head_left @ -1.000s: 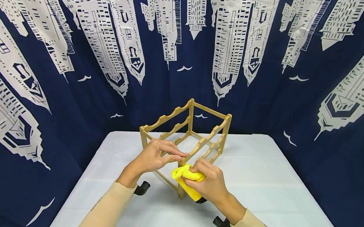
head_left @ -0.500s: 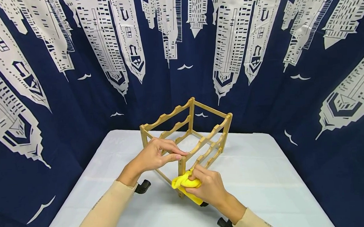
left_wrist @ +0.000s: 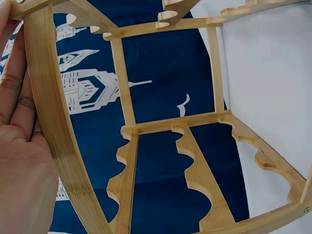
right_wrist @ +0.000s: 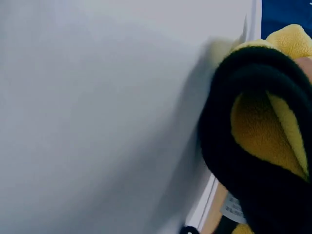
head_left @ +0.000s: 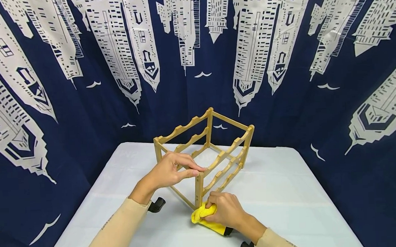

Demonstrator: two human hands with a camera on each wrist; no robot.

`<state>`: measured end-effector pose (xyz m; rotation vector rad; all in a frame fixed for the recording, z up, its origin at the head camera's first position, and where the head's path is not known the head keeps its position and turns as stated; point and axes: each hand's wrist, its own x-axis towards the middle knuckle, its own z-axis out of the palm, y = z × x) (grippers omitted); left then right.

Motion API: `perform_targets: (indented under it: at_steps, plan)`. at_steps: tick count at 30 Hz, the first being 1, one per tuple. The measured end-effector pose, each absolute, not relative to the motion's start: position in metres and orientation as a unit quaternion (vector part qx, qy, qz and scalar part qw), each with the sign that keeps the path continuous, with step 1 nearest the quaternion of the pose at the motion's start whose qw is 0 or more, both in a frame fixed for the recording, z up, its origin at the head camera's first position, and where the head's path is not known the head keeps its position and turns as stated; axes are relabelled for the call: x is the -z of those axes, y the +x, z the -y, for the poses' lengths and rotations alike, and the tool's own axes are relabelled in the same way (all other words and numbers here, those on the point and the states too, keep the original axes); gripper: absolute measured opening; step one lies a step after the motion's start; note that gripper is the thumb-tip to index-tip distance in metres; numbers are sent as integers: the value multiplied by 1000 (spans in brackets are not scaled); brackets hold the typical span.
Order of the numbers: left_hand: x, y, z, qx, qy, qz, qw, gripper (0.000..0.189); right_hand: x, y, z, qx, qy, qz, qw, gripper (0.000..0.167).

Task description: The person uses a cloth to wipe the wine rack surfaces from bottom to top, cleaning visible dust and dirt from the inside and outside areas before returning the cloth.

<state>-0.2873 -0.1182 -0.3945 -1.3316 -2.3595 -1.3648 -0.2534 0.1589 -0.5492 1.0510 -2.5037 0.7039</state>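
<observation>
A wooden wine rack (head_left: 199,190) with scalloped rails stands on the table, one corner post facing me. My left hand (head_left: 170,169) pinches the top of that post between thumb and fingers; in the left wrist view its palm (left_wrist: 24,165) lies alongside a rack bar (left_wrist: 48,87). Down at the foot of the same post, my right hand (head_left: 227,209) grips a bunched yellow cloth (head_left: 204,214), close over the table. The right wrist view shows the cloth's dark border (right_wrist: 219,131) looped around its yellow inside, with most of the hand hidden.
A white cover (head_left: 282,193) lies over the table. Behind hangs a dark blue curtain (head_left: 170,113) printed with white buildings and birds. Black wrist-worn pieces show by the left forearm (head_left: 116,228) and the right sleeve (head_left: 275,242).
My right hand has slid down the front post with the yellow cloth, from near its top to its foot. The left hand keeps its place on the corner, and the rack stays put.
</observation>
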Motion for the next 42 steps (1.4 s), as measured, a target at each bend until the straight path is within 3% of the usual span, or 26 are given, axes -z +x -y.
perform_targets:
  at_steps: [14, 22, 29, 42]
  plan:
    - [394, -286, 121, 456, -428, 780, 45, 17, 534, -251, -157, -265, 415, 797, 349, 47]
    - [394, -285, 122, 459, -426, 778, 41, 18, 496, -246, -151, -371, 417, 738, 379, 44]
    - [394, -284, 122, 470, -426, 772, 36, 17, 457, -250, -146, -419, 413, 698, 410, 31]
    - [395, -280, 117, 442, -430, 785, 66, 15, 459, -248, -160, -428, 420, 696, 394, 27]
